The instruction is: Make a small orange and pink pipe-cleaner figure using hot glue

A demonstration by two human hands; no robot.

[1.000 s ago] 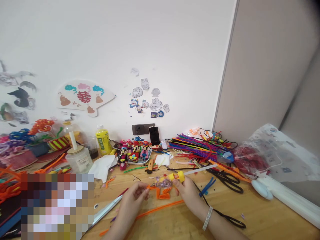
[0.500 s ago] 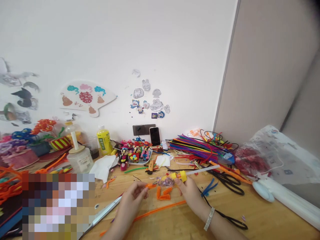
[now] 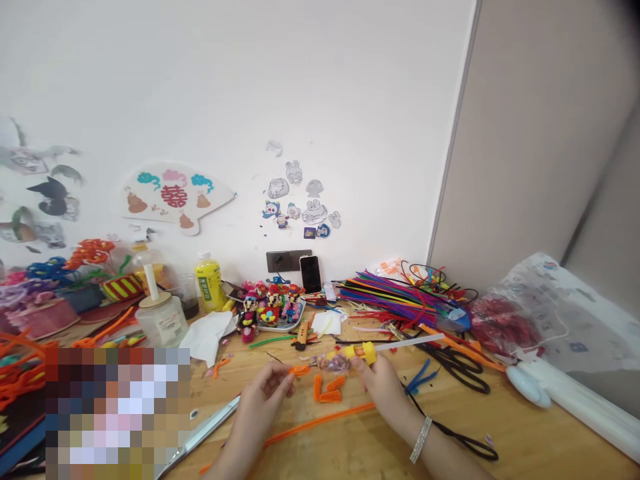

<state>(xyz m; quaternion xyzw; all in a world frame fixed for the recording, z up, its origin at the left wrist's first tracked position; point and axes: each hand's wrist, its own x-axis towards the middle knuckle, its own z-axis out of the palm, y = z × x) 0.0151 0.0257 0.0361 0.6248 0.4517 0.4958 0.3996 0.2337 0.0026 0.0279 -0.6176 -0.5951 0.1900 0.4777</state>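
My right hand (image 3: pixel 383 385) is closed around a yellow hot glue gun (image 3: pixel 364 351), which lies sideways with its nozzle to the left. A translucent glue stick (image 3: pixel 410 342) sticks out of its back end. Between the fingertips of my left hand (image 3: pixel 265 399) is a small folded piece of orange pipe cleaner (image 3: pixel 301 369). The nozzle end is at or very near this piece; contact is too small to tell. Purplish fluff (image 3: pixel 334 363) shows around the front of the gun. Just below, folded orange pieces (image 3: pixel 327 389) lie on the table, with a long orange pipe cleaner (image 3: pixel 320 421) nearer me.
Scissors (image 3: pixel 213 427) lie left of my left arm. Behind my hands stand a tray of small figures (image 3: pixel 273 307), a phone (image 3: pixel 311 275) and a pile of coloured pipe cleaners (image 3: pixel 385 297). A yellow bottle (image 3: pixel 210 283) and a glass jar (image 3: pixel 160 320) are at the left.
The glue gun and my right hand have shifted very slightly to the right. My left hand keeps its pinch on the orange piece, and the view has moved a little.
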